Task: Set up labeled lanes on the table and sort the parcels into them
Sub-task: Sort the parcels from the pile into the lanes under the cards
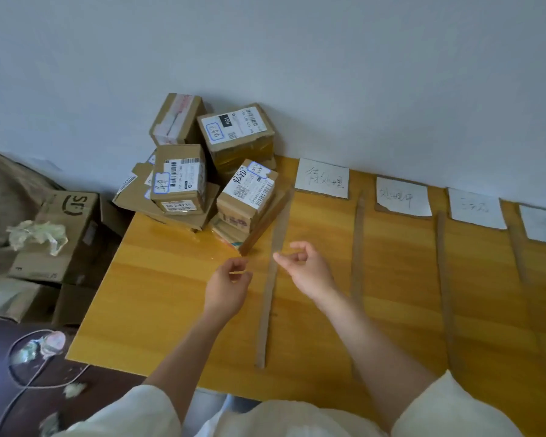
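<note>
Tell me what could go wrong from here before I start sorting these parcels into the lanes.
The parcel pile is stacked loosely and tilted at the table's far left corner, so pulling one box could tip others off the edge. The cardboard divider strips look loose, and either hand or a sliding parcel could knock them askew. The rightmost label card is too faint to read.

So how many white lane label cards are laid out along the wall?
4, in a row at the table's far edge: first label card nearest the parcel pile, second, third, and fourth, cut off by the right frame edge. More may lie beyond it.
</note>
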### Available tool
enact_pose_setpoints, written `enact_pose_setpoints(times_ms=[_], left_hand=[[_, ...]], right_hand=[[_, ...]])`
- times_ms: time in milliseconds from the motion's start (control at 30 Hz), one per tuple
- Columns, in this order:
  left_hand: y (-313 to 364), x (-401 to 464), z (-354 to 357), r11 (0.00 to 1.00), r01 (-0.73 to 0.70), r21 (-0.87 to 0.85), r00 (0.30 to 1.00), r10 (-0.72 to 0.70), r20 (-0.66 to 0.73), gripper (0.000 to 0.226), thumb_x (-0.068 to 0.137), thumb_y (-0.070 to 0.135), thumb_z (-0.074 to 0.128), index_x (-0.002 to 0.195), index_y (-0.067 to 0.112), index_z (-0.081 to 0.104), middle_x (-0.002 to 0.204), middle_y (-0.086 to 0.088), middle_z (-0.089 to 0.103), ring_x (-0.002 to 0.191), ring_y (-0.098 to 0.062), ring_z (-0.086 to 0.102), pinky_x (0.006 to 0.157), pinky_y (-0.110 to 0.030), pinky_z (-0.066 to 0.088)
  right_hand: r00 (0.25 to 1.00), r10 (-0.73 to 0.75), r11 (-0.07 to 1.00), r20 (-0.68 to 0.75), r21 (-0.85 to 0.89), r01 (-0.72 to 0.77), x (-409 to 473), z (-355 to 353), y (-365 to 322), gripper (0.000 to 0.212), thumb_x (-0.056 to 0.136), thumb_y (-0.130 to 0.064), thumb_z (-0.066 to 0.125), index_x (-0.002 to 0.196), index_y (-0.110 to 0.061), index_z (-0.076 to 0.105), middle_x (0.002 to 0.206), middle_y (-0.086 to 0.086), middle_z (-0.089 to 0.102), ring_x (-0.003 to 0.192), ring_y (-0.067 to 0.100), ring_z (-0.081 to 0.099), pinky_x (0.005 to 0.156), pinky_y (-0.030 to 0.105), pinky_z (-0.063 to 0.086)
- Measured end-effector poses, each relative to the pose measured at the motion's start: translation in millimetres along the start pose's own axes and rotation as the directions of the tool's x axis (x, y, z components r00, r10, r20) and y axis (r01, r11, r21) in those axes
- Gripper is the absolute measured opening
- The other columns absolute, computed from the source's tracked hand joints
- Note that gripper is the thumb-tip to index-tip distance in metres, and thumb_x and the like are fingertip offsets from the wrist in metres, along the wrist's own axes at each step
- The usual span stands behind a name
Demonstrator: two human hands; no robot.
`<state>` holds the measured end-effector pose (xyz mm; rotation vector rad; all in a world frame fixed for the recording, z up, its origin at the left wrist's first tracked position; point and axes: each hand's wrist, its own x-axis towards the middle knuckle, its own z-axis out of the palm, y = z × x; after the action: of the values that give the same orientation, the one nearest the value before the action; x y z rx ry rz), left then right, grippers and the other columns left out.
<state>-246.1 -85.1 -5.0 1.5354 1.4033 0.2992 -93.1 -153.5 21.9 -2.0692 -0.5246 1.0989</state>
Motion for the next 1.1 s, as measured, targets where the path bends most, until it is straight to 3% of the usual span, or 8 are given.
enact_pose_setpoints(times_ms=[300,400,533,633,867,933,1033,1100], left_hand=[[8.6,29.9,-37.8,0.988,-0.066,-0.142,0.989,0.046,-0.138,0.045,0.089,0.015,0.062,0.132,0.017,0.051,0.126,0.007,0.057,0.103,-0.011,0.056,0.084,-0.026,0.045],[17.4,38.9,-41.3,0.984,-0.09,-0.151,0.99,0.071,-0.124,0.049,0.09,0.016,0.062,0.136,0.02,0.048,0.127,0.011,0.056,0.104,-0.007,0.054,0.08,-0.021,0.043],[25.9,47.7,-42.3,0.982,-0.104,-0.158,0.992,0.09,-0.091,0.057,0.09,0.012,0.06,0.142,0.022,0.041,0.133,0.009,0.054,0.109,-0.006,0.054,0.073,-0.014,0.042],[26.9,52.5,-41.5,0.983,-0.103,-0.149,0.993,0.094,-0.066,0.063,0.09,0.01,0.059,0.146,0.025,0.035,0.137,0.006,0.052,0.116,-0.01,0.054,0.077,-0.02,0.045],[28.7,58.1,-37.6,0.98,-0.103,-0.17,0.995,0.099,-0.027,0.073,0.088,0.001,0.057,0.148,0.03,0.029,0.138,0.005,0.05,0.108,-0.008,0.056,0.079,-0.021,0.048],[30.2,56.9,-37.2,0.979,-0.104,-0.174,0.995,0.1,-0.029,0.072,0.088,0.001,0.057,0.148,0.029,0.03,0.129,0.006,0.054,0.107,-0.009,0.056,0.073,-0.013,0.046],[33.6,54.5,-36.1,0.977,-0.106,-0.184,0.994,0.103,-0.029,0.069,0.089,0.0,0.057,0.147,0.027,0.032,0.114,0.013,0.055,0.105,-0.008,0.056,0.058,-0.004,0.044],[35.3,52.3,-35.1,0.975,-0.119,-0.189,0.993,0.115,-0.032,0.069,0.089,0.0,0.057,0.146,0.029,0.033,0.108,0.018,0.054,0.105,-0.009,0.057,0.061,-0.006,0.043]], right_hand=[[0.993,-0.018,0.998,-0.116,0.056,0.024,41.5,34.1,-79.9,0.09,0.075,-0.05,0.077,0.145,-0.016,0.032,0.142,0.002,0.05,0.124,0.019,0.053,0.099,0.034,0.047],[0.987,-0.004,0.999,-0.163,0.037,0.01,49.7,43.8,-96.7,0.099,0.073,-0.048,0.079,0.149,-0.014,0.025,0.147,0.003,0.041,0.129,0.023,0.048,0.094,0.032,0.044],[0.976,0.036,0.999,-0.214,0.009,-0.035,56.7,59.6,-105.4,0.114,0.068,-0.051,0.082,0.152,-0.016,0.014,0.153,0.007,0.028,0.136,0.028,0.039,0.105,0.043,0.043],[0.968,0.068,0.997,-0.243,-0.012,-0.073,63.0,65.9,-106.1,0.122,0.063,-0.056,0.082,0.153,-0.017,0.011,0.154,0.008,0.027,0.139,0.029,0.036,0.107,0.048,0.041],[0.966,0.186,0.981,-0.18,0.09,-0.172,70.9,66.5,-104.4,0.104,0.059,-0.066,0.076,0.14,-0.012,0.038,0.138,0.007,0.049,0.123,0.028,0.052,0.099,0.046,0.049],[0.972,0.189,0.979,-0.136,0.097,-0.177,71.1,65.9,-100.9,0.097,0.062,-0.068,0.073,0.136,-0.013,0.045,0.133,0.006,0.053,0.118,0.027,0.055,0.097,0.043,0.05],[0.978,0.176,0.979,-0.108,0.118,-0.163,70.5,65.1,-96.0,0.09,0.069,-0.067,0.069,0.138,-0.016,0.044,0.132,0.004,0.053,0.117,0.026,0.055,0.098,0.043,0.049],[0.984,0.154,0.978,-0.092,0.154,-0.139,68.2,63.6,-93.1,0.085,0.072,-0.066,0.066,0.14,-0.021,0.043,0.134,0.003,0.053,0.118,0.025,0.054,0.098,0.042,0.049]])
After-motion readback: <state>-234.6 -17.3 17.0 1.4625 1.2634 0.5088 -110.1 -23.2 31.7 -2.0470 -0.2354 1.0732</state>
